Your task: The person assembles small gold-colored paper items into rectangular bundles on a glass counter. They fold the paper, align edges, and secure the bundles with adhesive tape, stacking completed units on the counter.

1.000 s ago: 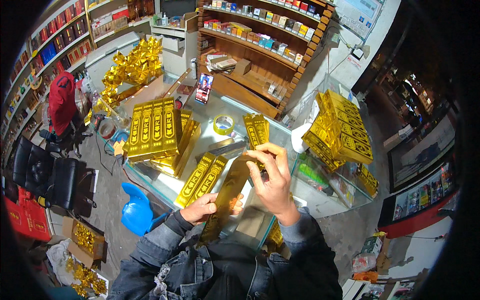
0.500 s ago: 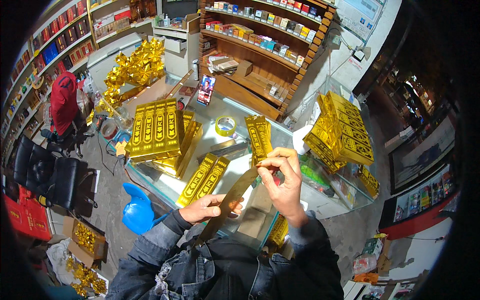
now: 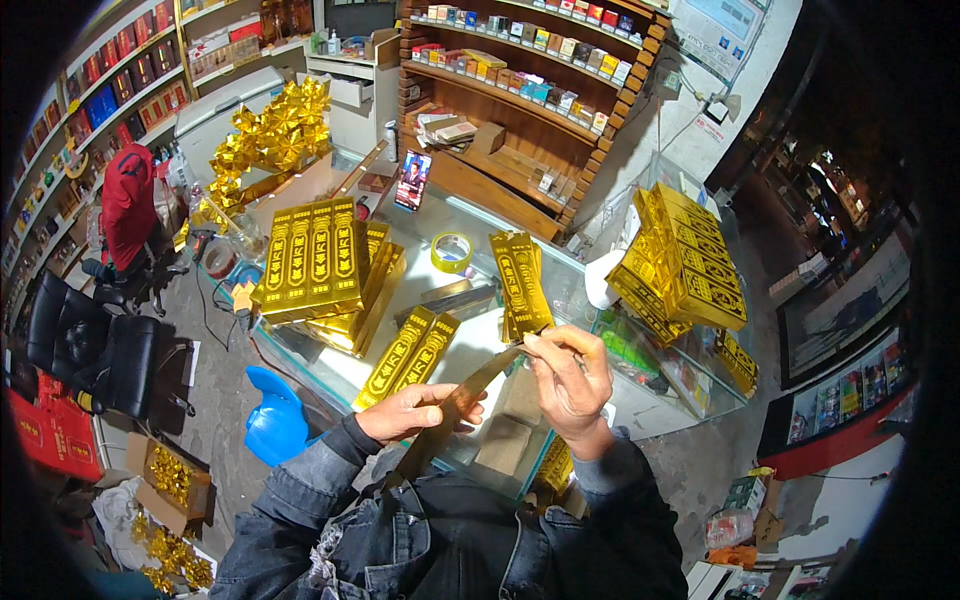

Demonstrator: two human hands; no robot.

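A long, thin strip of dull gold foil or card [image 3: 440, 428] slants across the front of my body. My left hand [image 3: 402, 412] grips its middle, thumb on top and fingers behind. At the strip's far end, my right hand [image 3: 574, 385] pinches the tip between thumb and fingertips. Just beyond the right fingers, several flat printed gold sleeves [image 3: 520, 285] lie stacked on the glass counter [image 3: 330, 375]. Two long gold boxes [image 3: 408, 358] rest side by side in front of my left hand. The strip's near end is against my jacket.
A pile of gold boxes [image 3: 315, 255] stands at the left, another stack [image 3: 690, 260] at the right. Yellow tape [image 3: 451, 253] and a propped phone [image 3: 412, 180] sit on the counter. Gold foil flowers [image 3: 270, 130] are heaped behind. A blue plastic stool [image 3: 272, 418] stands beside the counter.
My right hand has come a little nearer and to the right with the strip's tip, so the strip lies at a flatter slant. My left hand has shifted only slightly.
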